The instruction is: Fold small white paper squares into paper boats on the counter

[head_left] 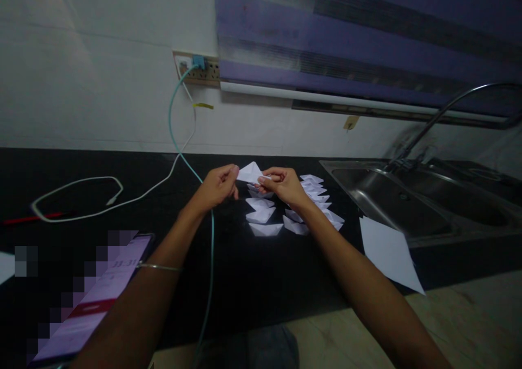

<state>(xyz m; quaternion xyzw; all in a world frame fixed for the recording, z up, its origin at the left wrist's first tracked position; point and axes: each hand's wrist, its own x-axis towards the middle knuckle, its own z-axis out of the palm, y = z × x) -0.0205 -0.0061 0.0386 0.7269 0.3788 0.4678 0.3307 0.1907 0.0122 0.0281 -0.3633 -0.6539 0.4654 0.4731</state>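
A white folded paper boat (250, 172) is held up over the dark countertop between my two hands. My left hand (220, 185) pinches its left tip, with the fingers curled. On the other side, my right hand (283, 185) grips its right end between thumb and fingers. Below and behind the hands, several more paper boats stand in rows; one paper boat (266, 229) is at the near end of the left row. Part of the right-hand rows, with a paper boat (312, 179) at the far end, is hidden by my right wrist and forearm.
White paper sheets (387, 249) lie by the steel sink (359, 192) on the right. A teal cable (212, 260) runs from the wall socket (210, 70) across the counter beneath my left arm. A phone (101, 287), a white cable (142, 195) and a red pen-like object (32, 218) lie left.
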